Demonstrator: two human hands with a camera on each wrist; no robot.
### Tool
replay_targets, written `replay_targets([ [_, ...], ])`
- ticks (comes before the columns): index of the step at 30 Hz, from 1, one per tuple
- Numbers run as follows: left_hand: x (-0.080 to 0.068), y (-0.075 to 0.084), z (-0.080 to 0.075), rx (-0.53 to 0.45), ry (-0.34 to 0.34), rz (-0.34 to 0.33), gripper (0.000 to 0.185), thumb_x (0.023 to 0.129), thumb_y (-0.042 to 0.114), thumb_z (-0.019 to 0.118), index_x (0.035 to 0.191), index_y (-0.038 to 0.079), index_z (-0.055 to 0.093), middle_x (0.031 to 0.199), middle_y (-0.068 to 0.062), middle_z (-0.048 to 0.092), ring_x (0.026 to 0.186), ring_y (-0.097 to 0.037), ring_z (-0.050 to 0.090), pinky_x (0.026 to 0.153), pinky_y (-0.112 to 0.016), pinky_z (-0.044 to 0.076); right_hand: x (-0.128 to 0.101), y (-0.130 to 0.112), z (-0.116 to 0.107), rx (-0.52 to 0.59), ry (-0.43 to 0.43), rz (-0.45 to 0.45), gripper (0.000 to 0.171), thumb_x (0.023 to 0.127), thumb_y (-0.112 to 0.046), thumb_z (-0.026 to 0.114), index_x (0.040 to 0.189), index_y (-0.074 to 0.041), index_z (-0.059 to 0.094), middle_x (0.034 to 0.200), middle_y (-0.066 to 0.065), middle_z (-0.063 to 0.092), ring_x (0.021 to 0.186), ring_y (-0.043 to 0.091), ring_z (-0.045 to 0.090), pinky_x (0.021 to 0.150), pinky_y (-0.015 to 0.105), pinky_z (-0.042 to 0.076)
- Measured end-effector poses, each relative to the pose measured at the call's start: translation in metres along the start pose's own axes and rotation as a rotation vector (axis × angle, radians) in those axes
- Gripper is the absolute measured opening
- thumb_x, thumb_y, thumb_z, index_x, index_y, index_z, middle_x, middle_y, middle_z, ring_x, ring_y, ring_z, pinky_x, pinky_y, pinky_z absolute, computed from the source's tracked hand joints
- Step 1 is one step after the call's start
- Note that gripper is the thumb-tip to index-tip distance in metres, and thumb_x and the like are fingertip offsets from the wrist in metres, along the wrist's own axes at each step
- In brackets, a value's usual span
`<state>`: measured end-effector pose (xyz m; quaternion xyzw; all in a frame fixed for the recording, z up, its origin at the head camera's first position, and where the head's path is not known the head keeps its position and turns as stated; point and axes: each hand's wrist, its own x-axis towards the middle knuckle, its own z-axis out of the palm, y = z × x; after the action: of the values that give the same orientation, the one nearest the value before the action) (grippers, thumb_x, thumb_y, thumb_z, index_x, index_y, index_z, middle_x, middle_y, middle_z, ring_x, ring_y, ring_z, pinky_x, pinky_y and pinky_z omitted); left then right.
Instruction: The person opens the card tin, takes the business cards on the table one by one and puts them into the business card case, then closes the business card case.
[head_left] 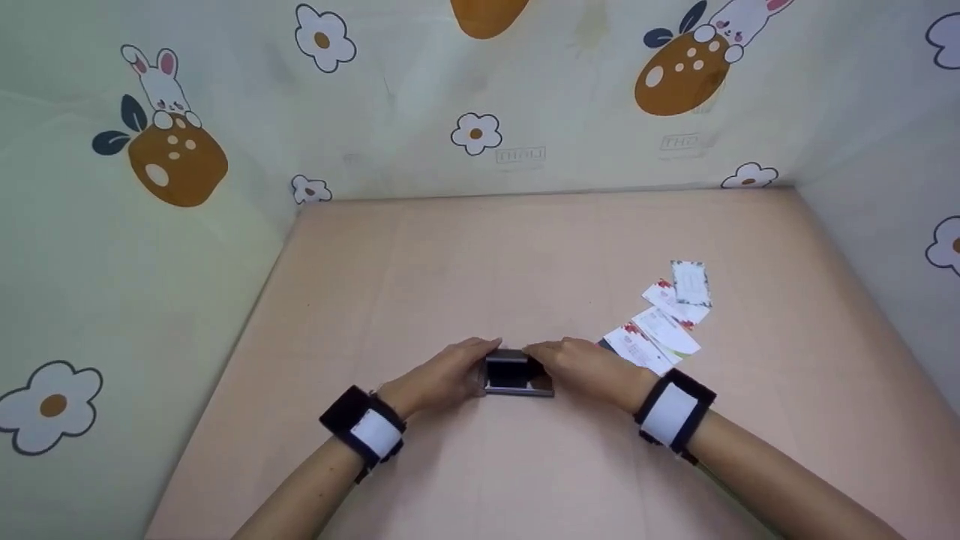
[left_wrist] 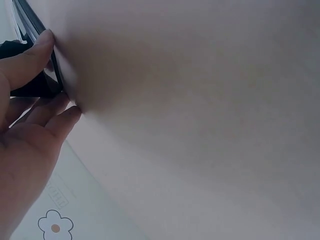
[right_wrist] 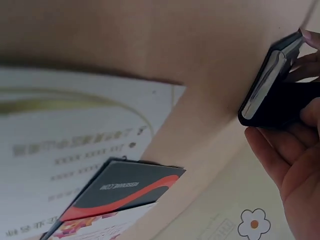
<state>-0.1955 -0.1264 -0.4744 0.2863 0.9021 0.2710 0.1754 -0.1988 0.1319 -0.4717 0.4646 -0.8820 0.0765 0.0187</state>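
A small black and silver business card holder is held low over the tan table in front of me. My left hand grips its left end, with the thumb on the upper edge. At the opposite end my right hand pinches it. From the right wrist, the holder shows a shiny metal rim and a black flap standing away from it. The left wrist view catches only its dark edge between thumb and fingers. What lies inside cannot be seen.
Several business cards lie overlapping in a slanting row to the right of my right hand. Up close, a dark card with a red stripe lies against white printed ones. A patterned cloth wall closes off the table's back and sides.
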Motion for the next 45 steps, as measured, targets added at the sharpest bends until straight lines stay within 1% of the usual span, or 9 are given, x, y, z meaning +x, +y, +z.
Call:
replay_targets([
  [6,0.002,-0.003,-0.004,-0.049,-0.008,-0.037,0.087,0.084,0.008,0.079,0.157,0.004,0.03,0.157,-0.016,0.043,0.148,-0.032,0.039,0.123,-0.045,0.033,0.005,0.004,-0.006,0.052,-0.012,0.026,0.04,0.092,0.007,0.063,0.131,0.001,0.061,0.123,0.014,0.072,0.114,0.021,0.07,0.095,0.032,0.059],
  [13,0.002,-0.008,-0.003,-0.167,0.053,-0.023,0.093,0.083,0.008,0.08,0.158,0.005,0.026,0.158,-0.018,0.04,0.149,-0.032,0.035,0.125,-0.045,0.029,0.009,0.009,-0.005,0.168,0.019,0.081,0.036,0.096,0.004,0.059,0.132,0.0,0.061,0.124,0.013,0.071,0.116,0.023,0.069,0.098,0.035,0.057],
  [18,0.001,-0.011,0.001,-0.228,0.049,-0.015,0.097,0.085,0.002,0.076,0.16,0.004,0.016,0.16,-0.021,0.035,0.151,-0.031,0.031,0.125,-0.044,0.028,0.011,0.011,-0.001,0.113,0.07,0.096,0.038,0.096,0.002,0.059,0.134,0.0,0.059,0.123,0.014,0.071,0.114,0.025,0.069,0.096,0.037,0.058],
  [23,0.001,-0.012,0.003,-0.275,0.023,0.021,0.111,0.086,-0.001,0.073,0.16,0.008,-0.008,0.163,-0.018,0.027,0.153,-0.025,0.025,0.126,-0.041,0.023,0.013,0.012,0.005,0.011,0.17,0.11,0.039,0.091,0.007,0.063,0.129,0.002,0.062,0.106,0.014,0.074,0.095,0.025,0.073,0.082,0.036,0.062],
  [26,0.001,-0.013,0.003,-0.271,0.01,0.028,0.113,0.087,0.0,0.073,0.159,0.01,-0.015,0.165,-0.015,0.02,0.154,-0.024,0.021,0.127,-0.04,0.02,0.014,0.013,0.01,-0.028,0.224,0.144,0.037,0.091,0.006,0.064,0.128,0.003,0.064,0.098,0.014,0.073,0.087,0.025,0.073,0.076,0.035,0.062],
  [34,0.001,-0.014,0.002,-0.263,-0.012,0.008,0.115,0.088,0.005,0.073,0.158,0.013,-0.018,0.168,-0.006,0.009,0.155,-0.017,0.015,0.127,-0.036,0.018,0.016,0.016,0.018,-0.011,0.344,0.29,0.031,0.093,-0.009,0.068,0.121,0.003,0.066,0.089,0.012,0.068,0.077,0.024,0.068,0.066,0.037,0.06],
  [37,0.0,-0.014,0.002,-0.257,-0.013,0.004,0.117,0.089,0.006,0.073,0.158,0.02,-0.02,0.168,-0.003,0.007,0.155,-0.015,0.014,0.127,-0.035,0.018,0.015,0.017,0.018,0.039,0.344,0.354,0.033,0.093,-0.011,0.069,0.122,0.003,0.064,0.094,0.012,0.068,0.082,0.025,0.069,0.069,0.039,0.06],
  [40,0.0,-0.014,0.002,-0.249,-0.012,-0.001,0.119,0.089,0.006,0.074,0.157,0.027,-0.021,0.168,-0.001,0.01,0.155,-0.014,0.014,0.127,-0.035,0.019,0.014,0.017,0.016,0.048,0.348,0.376,0.025,0.092,-0.011,0.07,0.114,0.001,0.065,0.095,0.011,0.067,0.081,0.026,0.069,0.068,0.039,0.06],
  [45,0.001,-0.014,0.002,-0.204,-0.004,-0.028,0.108,0.088,0.01,0.076,0.162,0.027,-0.001,0.167,-0.002,0.019,0.154,-0.019,0.021,0.126,-0.038,0.024,0.011,0.017,0.014,-0.01,0.352,0.335,0.01,0.088,-0.009,0.074,0.094,-0.005,0.067,0.086,0.007,0.065,0.076,0.023,0.066,0.061,0.037,0.058],
])
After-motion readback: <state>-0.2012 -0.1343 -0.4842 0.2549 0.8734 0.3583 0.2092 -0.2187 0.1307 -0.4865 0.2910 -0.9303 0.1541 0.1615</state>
